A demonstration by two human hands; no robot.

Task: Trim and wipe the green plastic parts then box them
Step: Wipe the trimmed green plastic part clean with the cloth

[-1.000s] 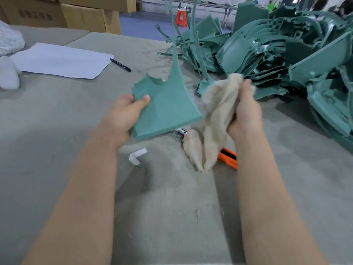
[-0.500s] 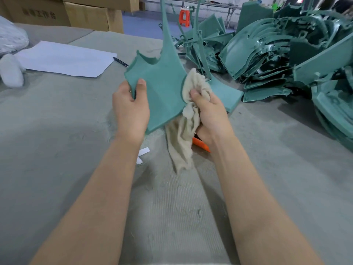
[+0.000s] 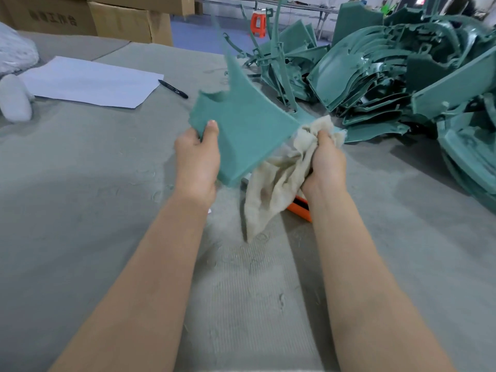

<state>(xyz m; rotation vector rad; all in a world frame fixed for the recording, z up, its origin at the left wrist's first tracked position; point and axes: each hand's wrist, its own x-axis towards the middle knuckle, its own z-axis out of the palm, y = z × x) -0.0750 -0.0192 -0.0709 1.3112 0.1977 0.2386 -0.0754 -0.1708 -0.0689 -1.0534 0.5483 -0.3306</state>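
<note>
Hidden or unclear:
- Orange tool (image 3: 301,208): only one corner shows on the table. The rest lies under the cloth (image 3: 273,189) and the right wrist, so its kind cannot be told.
- Left hand (image 3: 197,159): the thumb is pressed on the near face of the green plastic part (image 3: 247,130) and the fingers go behind it, out of sight. It grips the part by its left edge.
- Right hand (image 3: 326,162): closed round a bunched wad of the cloth, fingers mostly buried in the folds. The loose tail hangs down to the table.
- The wad meets the part at its lower right corner. How firmly it presses cannot be told.
- The part is held up off the table between the two hands, tilted. Its narrow upper strip is blurred and fades out against the background.
- Pile of green parts (image 3: 389,76): tangled, cut off at the right edge of the view, single pieces hard to separate.
- White bundle (image 3: 14,103), far left: partly cut off, nature unclear.
- Print on the cardboard boxes (image 3: 126,20) is too blurred to read.

Surface and room:
- Table (image 3: 80,210) is covered in grey, ribbed, felt-like material, scuffed and linty near the arms.
- A white paper sheet (image 3: 91,81) lies at the upper left, with a black pen (image 3: 173,89) just beside its right corner.
- The boxes stand along the far edge of the table.
- Beyond them is a blue floor (image 3: 198,36) and a red stool (image 3: 259,22).
</note>
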